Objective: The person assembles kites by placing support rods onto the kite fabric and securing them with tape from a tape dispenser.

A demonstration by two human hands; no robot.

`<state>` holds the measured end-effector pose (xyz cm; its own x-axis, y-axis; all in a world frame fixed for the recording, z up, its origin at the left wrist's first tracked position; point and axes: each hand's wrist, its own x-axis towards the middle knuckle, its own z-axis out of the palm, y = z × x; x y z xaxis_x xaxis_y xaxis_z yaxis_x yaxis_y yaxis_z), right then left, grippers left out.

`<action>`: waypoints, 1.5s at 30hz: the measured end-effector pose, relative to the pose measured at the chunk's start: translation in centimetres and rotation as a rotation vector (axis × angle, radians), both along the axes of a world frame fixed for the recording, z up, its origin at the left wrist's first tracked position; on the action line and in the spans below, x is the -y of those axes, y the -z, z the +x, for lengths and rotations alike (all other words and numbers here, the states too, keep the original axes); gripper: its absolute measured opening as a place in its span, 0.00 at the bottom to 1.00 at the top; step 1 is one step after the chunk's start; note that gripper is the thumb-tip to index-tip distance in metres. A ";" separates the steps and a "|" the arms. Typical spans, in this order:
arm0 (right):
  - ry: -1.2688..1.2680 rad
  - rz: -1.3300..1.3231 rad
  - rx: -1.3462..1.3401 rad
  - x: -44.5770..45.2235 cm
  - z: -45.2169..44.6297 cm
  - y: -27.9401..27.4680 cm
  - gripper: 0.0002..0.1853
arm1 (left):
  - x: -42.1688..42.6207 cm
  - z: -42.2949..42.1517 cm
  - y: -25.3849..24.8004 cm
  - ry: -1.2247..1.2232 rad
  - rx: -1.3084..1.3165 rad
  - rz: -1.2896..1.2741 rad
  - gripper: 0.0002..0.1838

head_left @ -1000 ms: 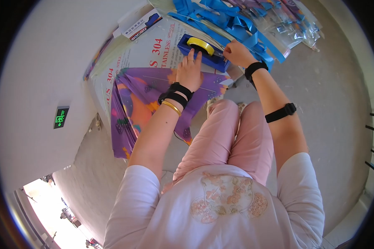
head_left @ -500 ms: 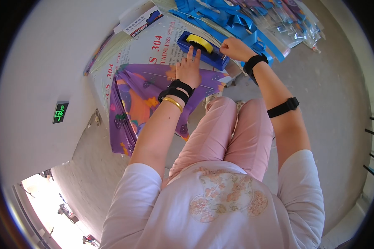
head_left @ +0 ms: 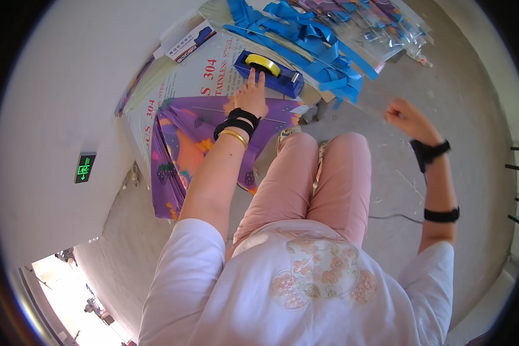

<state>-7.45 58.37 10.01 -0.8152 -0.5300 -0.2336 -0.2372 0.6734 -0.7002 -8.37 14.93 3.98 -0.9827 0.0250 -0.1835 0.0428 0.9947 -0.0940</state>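
We count one bare left hand, one bare right hand, one blue plastic tape dispenser, one yellow tape roll, one gold bangle and one green-lit black sign.

The tape dispenser looks smooth, glossy plastic.

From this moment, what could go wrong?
The blue dispenser might slide if the left hand, its fingers at the yellow roll, presses unevenly. The blue ribbons lie close beside it and could snag. The purple sheet lies under the left wrist and might be dragged along.
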 end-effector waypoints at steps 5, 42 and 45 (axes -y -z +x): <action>0.269 0.010 0.122 -6.9 5.4 -0.8 0.05 | 0.1 -0.1 0.3 0.009 -0.009 -0.009 0.49; 0.347 0.008 0.179 -8.8 6.7 4.4 0.04 | -13.7 -2.1 8.3 -1.350 -0.107 2.261 0.03; 0.349 -0.052 0.155 -8.6 6.9 4.0 0.03 | -13.8 -2.6 9.9 -1.281 -0.149 2.282 0.04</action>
<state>-0.59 67.01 6.02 -0.9057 -0.2414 -0.3485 0.1115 0.6576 -0.7451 -11.00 28.77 -5.88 -0.6934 -0.2810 -0.6635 -0.2035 -0.8070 0.5544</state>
